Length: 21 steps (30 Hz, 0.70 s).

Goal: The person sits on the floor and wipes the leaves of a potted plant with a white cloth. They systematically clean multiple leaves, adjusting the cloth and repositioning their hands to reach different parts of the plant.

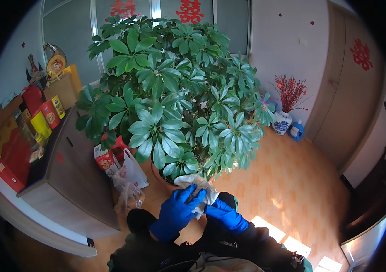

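Note:
A pale, crumpled cloth [210, 195] is gathered between my hands, low in front of a large potted umbrella plant [179, 102]. My left hand [179, 210], in a blue glove, grips the cloth from the left with bent fingers. From the right, my right hand [225, 214], also blue-gloved, pinches the cloth's lower right edge. Glossy green leaves [181, 165] hang just above the cloth. Part of the brown plant pot's rim [159, 173] shows behind my hands; the cloth and foliage hide the rest.
Left is a cabinet [74, 176] topped with boxes and a paper bag [62, 88]. Plastic bags [135, 170] sit on the wood-look floor [281, 176] beside it. A blue-and-white vase [281, 123] and blue bottle [296, 131] stand near the door [346, 85].

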Motion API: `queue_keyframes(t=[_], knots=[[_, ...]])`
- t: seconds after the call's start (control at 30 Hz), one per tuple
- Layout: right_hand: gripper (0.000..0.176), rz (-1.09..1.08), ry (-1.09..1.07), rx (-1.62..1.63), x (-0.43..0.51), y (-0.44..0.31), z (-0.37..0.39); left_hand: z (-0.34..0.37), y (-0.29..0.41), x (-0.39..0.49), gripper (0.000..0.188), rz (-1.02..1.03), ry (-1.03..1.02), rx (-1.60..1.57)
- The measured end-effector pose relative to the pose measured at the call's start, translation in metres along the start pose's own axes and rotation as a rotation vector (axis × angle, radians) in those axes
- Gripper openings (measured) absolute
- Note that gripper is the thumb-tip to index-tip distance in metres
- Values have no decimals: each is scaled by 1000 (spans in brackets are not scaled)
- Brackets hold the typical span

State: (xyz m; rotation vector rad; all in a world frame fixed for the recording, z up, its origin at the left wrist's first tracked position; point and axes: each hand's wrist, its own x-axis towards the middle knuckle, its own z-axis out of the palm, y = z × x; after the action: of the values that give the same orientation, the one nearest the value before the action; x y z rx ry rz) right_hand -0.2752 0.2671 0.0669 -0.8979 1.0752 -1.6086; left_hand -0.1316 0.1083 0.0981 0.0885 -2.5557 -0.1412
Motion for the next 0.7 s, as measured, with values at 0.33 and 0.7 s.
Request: queue_keyframes(t=[0.33, 0.7], knots=[[43, -404, 404, 89, 15, -62, -40, -46, -6, 1, 43, -73, 450, -581], [69, -495, 299, 185, 53, -112, -105, -65, 12, 113, 56, 178, 428, -366]])
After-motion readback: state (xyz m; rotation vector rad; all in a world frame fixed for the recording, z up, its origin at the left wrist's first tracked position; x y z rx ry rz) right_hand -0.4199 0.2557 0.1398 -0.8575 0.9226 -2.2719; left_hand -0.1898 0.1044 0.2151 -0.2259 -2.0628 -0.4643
